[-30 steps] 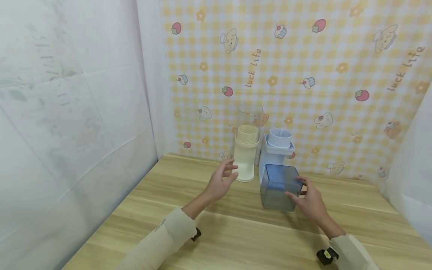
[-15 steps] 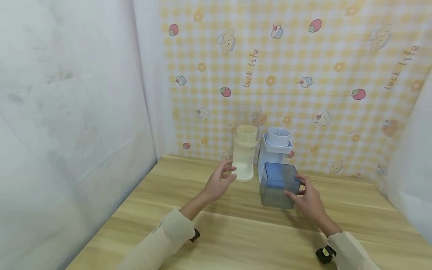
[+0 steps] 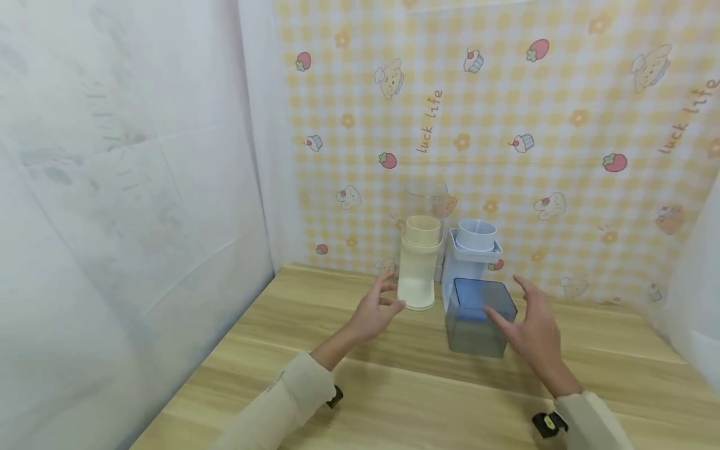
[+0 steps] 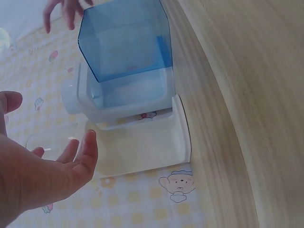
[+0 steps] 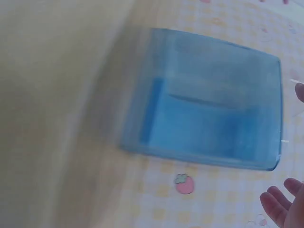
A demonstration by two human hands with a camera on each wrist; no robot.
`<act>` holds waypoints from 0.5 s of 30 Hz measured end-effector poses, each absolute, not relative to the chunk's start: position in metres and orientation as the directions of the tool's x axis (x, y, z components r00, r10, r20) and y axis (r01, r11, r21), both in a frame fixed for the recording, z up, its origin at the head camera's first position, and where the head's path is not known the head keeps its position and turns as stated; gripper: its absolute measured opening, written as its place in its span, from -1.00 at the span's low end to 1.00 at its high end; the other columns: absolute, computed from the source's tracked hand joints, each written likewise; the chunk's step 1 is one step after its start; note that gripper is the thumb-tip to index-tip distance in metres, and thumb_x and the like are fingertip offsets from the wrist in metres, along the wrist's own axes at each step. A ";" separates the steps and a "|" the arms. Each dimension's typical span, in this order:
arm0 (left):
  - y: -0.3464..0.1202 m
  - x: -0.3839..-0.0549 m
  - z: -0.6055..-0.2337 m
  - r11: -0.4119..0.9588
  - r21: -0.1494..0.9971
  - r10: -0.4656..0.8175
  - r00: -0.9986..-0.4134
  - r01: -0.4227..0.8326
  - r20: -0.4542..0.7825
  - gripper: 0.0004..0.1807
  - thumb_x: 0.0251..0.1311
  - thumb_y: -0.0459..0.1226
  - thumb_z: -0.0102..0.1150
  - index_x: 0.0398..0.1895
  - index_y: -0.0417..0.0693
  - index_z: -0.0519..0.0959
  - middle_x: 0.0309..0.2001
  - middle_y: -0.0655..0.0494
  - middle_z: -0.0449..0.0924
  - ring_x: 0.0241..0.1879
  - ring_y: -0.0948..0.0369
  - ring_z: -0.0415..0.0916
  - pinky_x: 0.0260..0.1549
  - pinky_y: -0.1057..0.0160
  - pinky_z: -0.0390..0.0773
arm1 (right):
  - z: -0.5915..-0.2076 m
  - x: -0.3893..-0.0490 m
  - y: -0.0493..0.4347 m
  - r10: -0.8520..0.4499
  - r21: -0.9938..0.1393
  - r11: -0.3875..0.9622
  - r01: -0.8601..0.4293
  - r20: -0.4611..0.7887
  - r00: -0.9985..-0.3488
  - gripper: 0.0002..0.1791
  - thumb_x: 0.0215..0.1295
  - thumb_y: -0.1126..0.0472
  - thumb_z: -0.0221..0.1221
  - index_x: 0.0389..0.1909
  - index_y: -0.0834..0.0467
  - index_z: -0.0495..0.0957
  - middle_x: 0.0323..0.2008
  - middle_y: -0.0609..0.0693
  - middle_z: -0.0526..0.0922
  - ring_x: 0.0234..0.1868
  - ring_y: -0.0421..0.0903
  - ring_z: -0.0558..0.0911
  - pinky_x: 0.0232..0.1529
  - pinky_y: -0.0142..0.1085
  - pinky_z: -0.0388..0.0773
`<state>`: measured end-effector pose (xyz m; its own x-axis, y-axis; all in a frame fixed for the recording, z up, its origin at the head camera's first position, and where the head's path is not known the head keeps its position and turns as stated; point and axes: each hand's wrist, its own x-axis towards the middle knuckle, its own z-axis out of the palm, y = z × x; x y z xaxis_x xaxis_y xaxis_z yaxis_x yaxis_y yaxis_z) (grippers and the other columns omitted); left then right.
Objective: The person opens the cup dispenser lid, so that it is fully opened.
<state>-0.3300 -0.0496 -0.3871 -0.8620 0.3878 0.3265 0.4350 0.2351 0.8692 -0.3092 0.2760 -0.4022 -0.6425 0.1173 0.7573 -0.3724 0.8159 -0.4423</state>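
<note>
Where the right hand (image 3: 535,331) hung: beside the smoky box (image 3: 475,334), spread wide.
Left hand (image 3: 372,312): hovered half-spread near the cream stand (image 3: 417,272).

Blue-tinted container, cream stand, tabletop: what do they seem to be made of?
Blue-tinted container: probably plastic, smooth and transparent; the background shows through its walls, though glass isn't ruled out.
Cream stand: likely molded plastic, opaque and smooth, with even color and rounded edges.
Tabletop: wood or wood-look laminate, low sheen; long grain streaks show, but can't settle which.
</note>
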 end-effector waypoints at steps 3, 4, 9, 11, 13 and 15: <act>-0.050 -0.330 -0.388 0.232 0.872 0.379 -0.865 0.432 0.328 -0.25 0.42 -0.14 0.09 0.56 0.11 -0.02 0.40 -0.22 0.20 0.15 -0.10 0.43 -0.05 -0.07 0.59 | -0.385 -0.317 0.266 0.150 -0.470 0.798 -0.377 0.762 -0.630 -0.05 0.01 0.05 0.49 0.42 0.17 0.28 0.20 0.34 0.45 -0.01 0.31 0.52 -0.22 0.21 0.47; -0.051 -0.330 -0.389 0.231 0.874 0.375 -0.868 0.427 0.325 -0.25 0.42 -0.13 0.09 0.56 0.13 -0.01 0.40 -0.23 0.20 0.14 -0.10 0.44 -0.05 -0.07 0.59 | -0.380 -0.320 0.261 0.157 -0.484 0.785 -0.387 0.759 -0.632 -0.08 0.04 0.06 0.48 0.41 0.19 0.28 0.21 0.33 0.44 0.00 0.31 0.52 -0.19 0.21 0.47; -0.054 -0.329 -0.391 0.249 0.879 0.362 -0.881 0.407 0.305 -0.26 0.41 -0.11 0.11 0.55 0.16 0.01 0.41 -0.28 0.18 0.16 -0.15 0.41 -0.05 -0.11 0.58 | -0.361 -0.338 0.239 0.132 -0.502 0.750 -0.432 0.752 -0.646 -0.17 0.12 0.07 0.43 0.37 0.25 0.32 0.10 0.29 0.49 -0.01 0.28 0.52 -0.12 0.15 0.48; -0.054 -0.328 -0.391 0.249 0.875 0.348 -0.882 0.415 0.318 -0.26 0.41 -0.09 0.10 0.56 0.14 0.01 0.42 -0.28 0.15 0.20 -0.19 0.35 -0.01 -0.19 0.53 | -0.354 -0.346 0.232 0.105 -0.491 0.753 -0.439 0.748 -0.656 -0.19 0.15 0.06 0.41 0.38 0.22 0.33 0.08 0.29 0.51 -0.02 0.26 0.52 -0.12 0.15 0.47; -0.053 -0.327 -0.390 0.244 0.872 0.324 -0.883 0.424 0.339 -0.25 0.41 -0.05 0.10 0.56 0.13 0.01 0.43 -0.27 0.13 0.25 -0.25 0.28 0.04 -0.27 0.47 | -0.346 -0.355 0.225 0.087 -0.481 0.766 -0.427 0.735 -0.672 -0.21 0.18 0.04 0.38 0.40 0.17 0.33 0.12 0.31 0.50 0.03 0.28 0.51 -0.12 0.19 0.46; -0.053 -0.326 -0.389 0.243 0.870 0.298 -0.886 0.429 0.354 -0.22 0.39 0.00 0.11 0.56 0.12 0.01 0.45 -0.26 0.11 0.28 -0.28 0.22 0.08 -0.33 0.40 | -0.337 -0.363 0.219 0.068 -0.479 0.771 -0.420 0.717 -0.693 -0.24 0.21 0.02 0.36 0.40 0.13 0.34 0.20 0.33 0.47 0.08 0.29 0.48 -0.06 0.23 0.44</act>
<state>-0.3265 -0.0529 -0.3888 -0.8863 0.2983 0.3542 0.4294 0.2428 0.8699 -0.3634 0.2187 -0.3369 -0.6933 0.0681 0.7174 -0.4201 0.7707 -0.4792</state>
